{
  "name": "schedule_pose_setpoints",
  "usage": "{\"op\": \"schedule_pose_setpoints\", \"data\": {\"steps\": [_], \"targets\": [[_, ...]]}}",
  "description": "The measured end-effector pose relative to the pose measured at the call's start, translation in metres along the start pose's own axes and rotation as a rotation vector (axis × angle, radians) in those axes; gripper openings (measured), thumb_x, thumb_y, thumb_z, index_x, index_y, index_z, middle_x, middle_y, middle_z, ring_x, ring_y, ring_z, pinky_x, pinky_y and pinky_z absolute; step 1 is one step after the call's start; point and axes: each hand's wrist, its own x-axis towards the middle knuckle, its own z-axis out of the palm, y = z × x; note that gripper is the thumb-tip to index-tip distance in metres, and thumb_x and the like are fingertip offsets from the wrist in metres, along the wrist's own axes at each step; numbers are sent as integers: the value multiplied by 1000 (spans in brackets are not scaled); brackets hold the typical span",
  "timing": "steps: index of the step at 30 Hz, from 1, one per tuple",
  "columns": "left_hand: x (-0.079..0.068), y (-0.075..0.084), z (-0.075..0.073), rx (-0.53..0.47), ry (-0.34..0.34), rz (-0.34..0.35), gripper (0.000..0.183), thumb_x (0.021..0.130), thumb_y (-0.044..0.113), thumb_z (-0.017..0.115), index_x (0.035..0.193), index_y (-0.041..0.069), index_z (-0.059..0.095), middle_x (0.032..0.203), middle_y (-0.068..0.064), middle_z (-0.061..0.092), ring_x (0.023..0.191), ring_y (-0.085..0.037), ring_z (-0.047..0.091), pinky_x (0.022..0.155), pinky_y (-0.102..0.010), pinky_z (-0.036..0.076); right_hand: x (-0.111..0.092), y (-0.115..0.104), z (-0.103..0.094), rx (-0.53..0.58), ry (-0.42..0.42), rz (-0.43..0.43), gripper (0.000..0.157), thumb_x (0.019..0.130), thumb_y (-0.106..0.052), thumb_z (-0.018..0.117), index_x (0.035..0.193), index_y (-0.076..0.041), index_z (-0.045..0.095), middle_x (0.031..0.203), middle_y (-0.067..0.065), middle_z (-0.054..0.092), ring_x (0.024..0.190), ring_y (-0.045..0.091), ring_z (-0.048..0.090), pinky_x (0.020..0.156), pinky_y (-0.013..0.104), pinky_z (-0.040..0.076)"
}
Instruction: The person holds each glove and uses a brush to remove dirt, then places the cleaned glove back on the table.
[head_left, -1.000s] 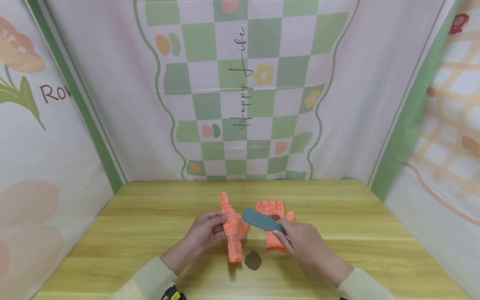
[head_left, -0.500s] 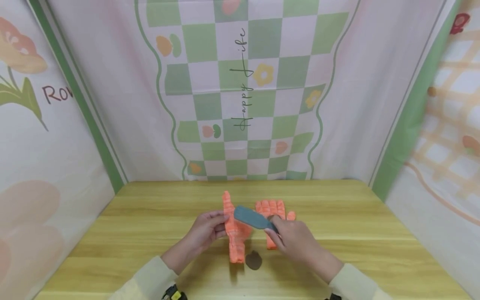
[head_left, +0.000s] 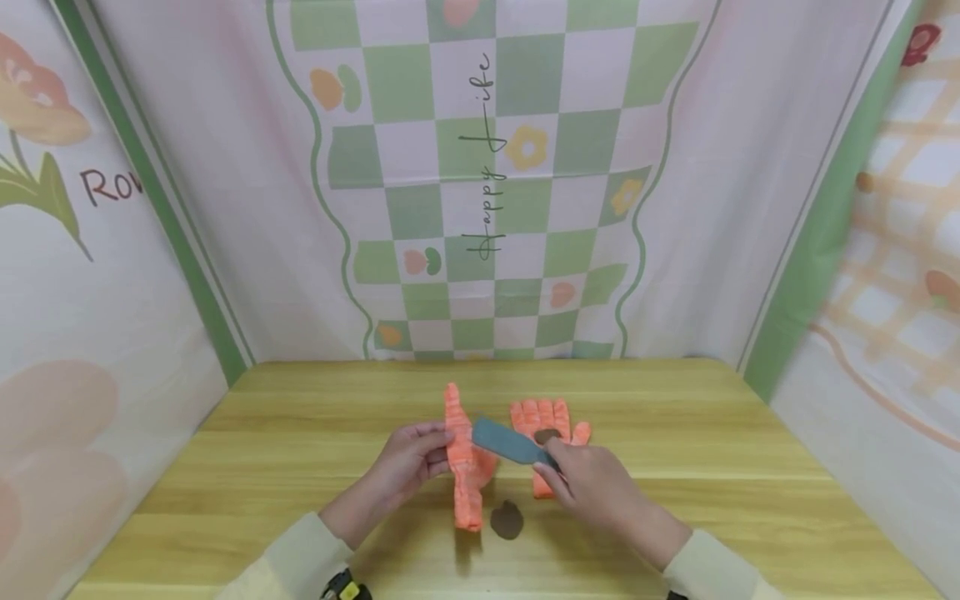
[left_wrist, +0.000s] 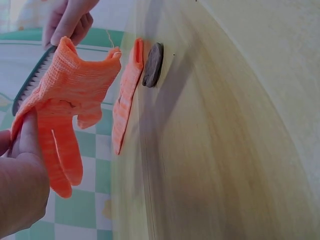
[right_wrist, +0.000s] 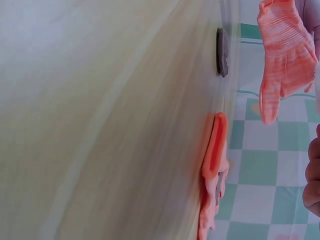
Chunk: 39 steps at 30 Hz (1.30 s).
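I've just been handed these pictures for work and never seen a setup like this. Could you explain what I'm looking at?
There is no machine here, just a person's two bare hands. The widest picture comes from a camera on the head, looking forward and down. The other two come from cameras on the left and right wrists, so the table appears turned on its side. The left hand holds an orange glove above the table. The right hand grips a blue-grey brush; its bristles show in the left wrist view. On the table lie a second orange glove, with a brown piece on it, and a flat brown lump nearer the person.
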Motion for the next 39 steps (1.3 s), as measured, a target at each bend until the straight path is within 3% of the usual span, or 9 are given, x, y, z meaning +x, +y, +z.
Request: {"op": "schedule_pose_setpoints", "data": {"steps": [7, 11, 16, 23, 28, 33, 39], "targets": [[1, -1, -1, 9, -12, 1, 22, 97, 1, 53, 113, -11, 61, 93, -11, 71, 84, -17, 70, 79, -30, 56, -10, 6, -3, -22, -56, 70, 26, 96, -26, 63, 80, -17, 45, 63, -16, 28, 51, -1, 29, 45, 17, 27], [1, -1, -2, 14, -7, 6, 22, 97, 1, 53, 113, -11, 61, 92, -11, 71, 84, -16, 70, 79, -30, 56, -15, 9, -7, -31, -85, 109, 25, 96, -26, 63, 81, -18, 45, 62, -16, 28, 51, -1, 29, 45, 17, 27], [2, -2, -1, 14, -12, -1, 21, 96, 1, 54, 112, -10, 62, 93, -12, 71, 84, -17, 70, 79, -31, 56, -10, 8, -10, -22, -33, 76, 24, 97, -27, 61, 82, -16, 45, 62, -16, 25, 50, -3, 26, 43, 15, 23], [1, -2, 3, 27, -26, -11, 25, 97, 3, 55, 116, -12, 60, 95, -13, 71, 86, -18, 70, 80, -31, 56, 10, -3, -12, -18, 16, 28, 22, 100, -31, 55, 91, -11, 55, 63, -16, 32, 47, -4, 25, 40, 13, 22], [1, -3, 5, 32, -42, -13, 20, 96, 2, 54, 111, -9, 63, 93, -12, 71, 85, -17, 70, 79, -30, 56, 19, -9, -9, -56, 65, -10, 33, 103, -39, 46, 82, -14, 48, 64, -14, 30, 49, -1, 25, 41, 14, 19], [1, -3, 6, 35, -57, -15, 18, 97, 1, 54, 108, -7, 66, 94, -12, 71, 85, -17, 70, 78, -29, 56, 22, -10, -5, -71, 78, -33, 31, 101, -35, 51, 80, -14, 45, 64, -13, 30, 49, 0, 25, 41, 14, 19], [0, -3, 5, 37, -52, -10, 23, 98, 1, 52, 114, -12, 62, 96, -12, 71, 85, -16, 70, 78, -29, 56, 19, -8, -2, -106, 104, -69, 42, 105, -43, 32, 81, -12, 47, 63, -12, 31, 50, 1, 26, 40, 13, 19]]}}
